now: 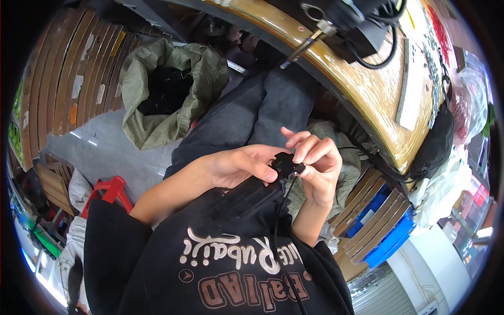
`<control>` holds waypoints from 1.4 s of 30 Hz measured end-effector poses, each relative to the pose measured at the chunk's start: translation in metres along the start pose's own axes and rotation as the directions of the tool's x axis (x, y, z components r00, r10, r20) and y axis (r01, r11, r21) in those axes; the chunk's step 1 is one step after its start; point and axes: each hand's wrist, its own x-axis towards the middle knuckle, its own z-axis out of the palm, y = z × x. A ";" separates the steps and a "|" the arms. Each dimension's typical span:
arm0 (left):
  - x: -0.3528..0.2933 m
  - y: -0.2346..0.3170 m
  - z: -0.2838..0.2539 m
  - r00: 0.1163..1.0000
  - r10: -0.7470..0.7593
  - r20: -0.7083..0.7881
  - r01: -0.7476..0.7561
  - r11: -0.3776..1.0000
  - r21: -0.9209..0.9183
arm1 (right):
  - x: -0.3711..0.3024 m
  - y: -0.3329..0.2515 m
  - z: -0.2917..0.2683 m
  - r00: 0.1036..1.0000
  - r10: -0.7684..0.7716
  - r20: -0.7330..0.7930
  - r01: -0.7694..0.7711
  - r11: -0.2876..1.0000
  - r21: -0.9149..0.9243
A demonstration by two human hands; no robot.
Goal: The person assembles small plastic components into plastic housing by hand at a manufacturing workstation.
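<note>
Above my lap, my left hand (245,167) is closed with its thumb pressed on a small black plastic part (284,164). That part has a notched, uneven outline. My right hand (318,160) pinches its other side between thumb and forefinger, with the remaining fingers bent and partly raised. Below my left hand lies a long black piece (247,198), dark against the black shirt, and I cannot tell whether it joins the part. A thin black cable (277,220) hangs from near my right thumb down over the shirt.
A film-covered table (362,79) at upper right carries a black machine (357,26) with a metal rod. An open green woven sack (139,113) stands ahead with black stuff inside. Flattened cardboard (68,73) is stacked left, beyond a red stool (111,190). A blue bin (391,236) is at right.
</note>
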 end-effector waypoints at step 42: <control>-0.004 0.051 0.048 0.654 0.743 -0.144 -0.237 0.383 0.893 | 0.022 -0.005 0.060 0.880 0.396 -0.262 -0.378 0.918 0.119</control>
